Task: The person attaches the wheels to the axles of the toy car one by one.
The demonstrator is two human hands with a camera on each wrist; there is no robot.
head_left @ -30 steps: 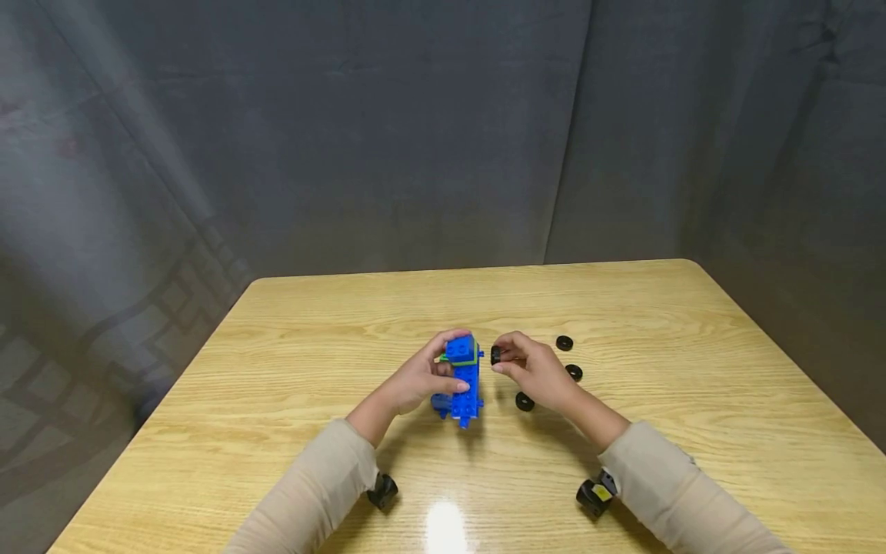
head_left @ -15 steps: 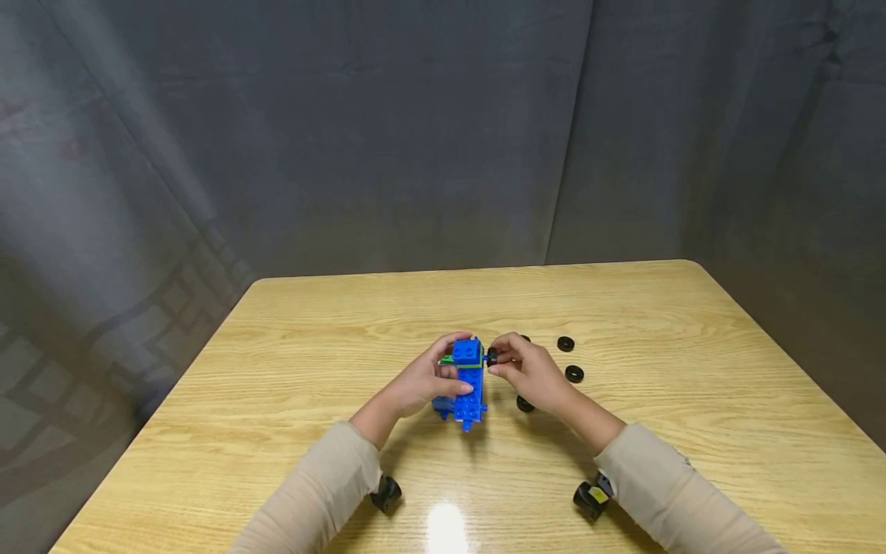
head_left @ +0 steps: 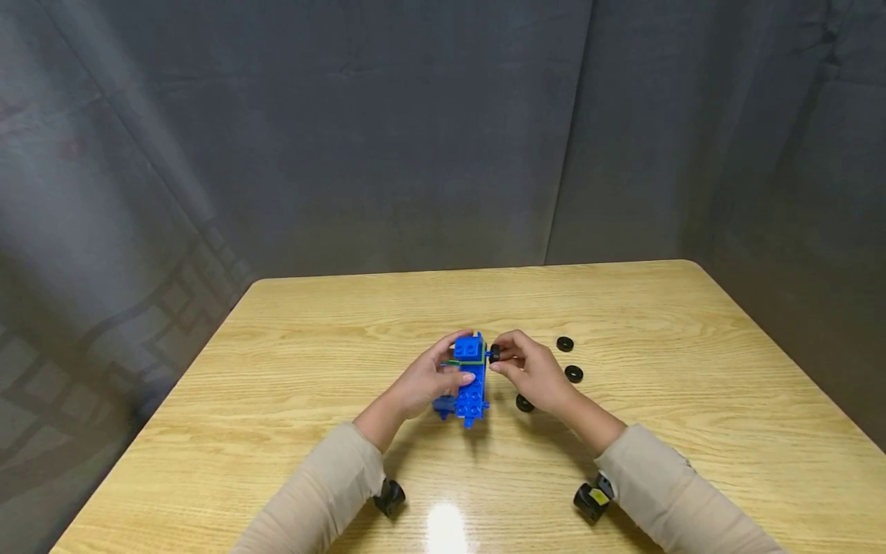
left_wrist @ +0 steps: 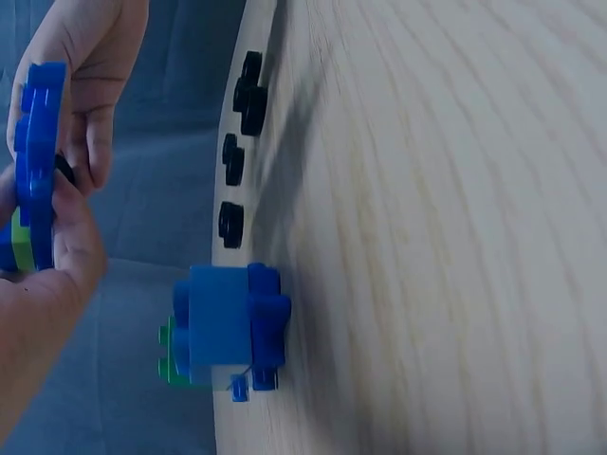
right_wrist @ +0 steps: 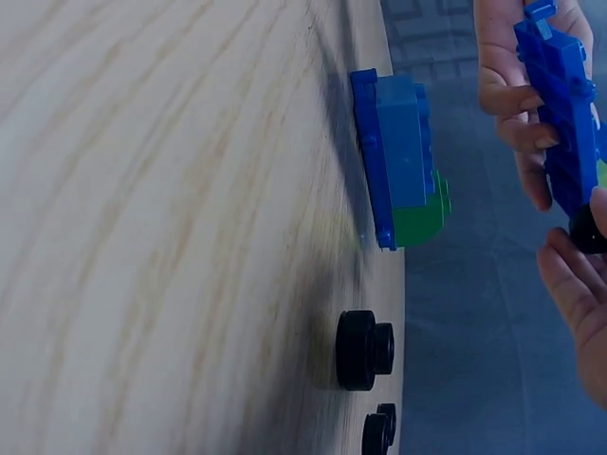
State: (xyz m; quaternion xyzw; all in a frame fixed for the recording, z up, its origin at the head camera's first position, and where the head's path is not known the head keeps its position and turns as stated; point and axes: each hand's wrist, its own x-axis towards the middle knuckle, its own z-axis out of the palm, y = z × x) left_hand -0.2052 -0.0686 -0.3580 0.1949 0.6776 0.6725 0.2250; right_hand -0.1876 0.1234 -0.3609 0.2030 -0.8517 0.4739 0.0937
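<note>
My left hand (head_left: 415, 385) grips a blue toy car base (head_left: 471, 402) built of bricks, its thumb on the studded top. At the far end of this base sits a blue brick (head_left: 467, 348) with a thin green layer under it. My right hand (head_left: 540, 372) pinches a small black wheel (head_left: 494, 353) against the axle stub on the base's right side. From below, in the right wrist view, the base (right_wrist: 560, 104) tilts above the table with the wheel (right_wrist: 586, 230) at its lower corner. The fingers partly cover the wheel.
A second blue car base (left_wrist: 220, 318) with a green piece stands on the table, mostly behind my left hand in the head view. Loose black wheels lie right of centre: one wheel (head_left: 564, 344) farther back, another wheel (head_left: 574, 374), and a nearer wheel (head_left: 524, 402).
The wheel in my right hand has closed the gap to the car base and now meets its axle stub. My left hand has shifted the base slightly right.
</note>
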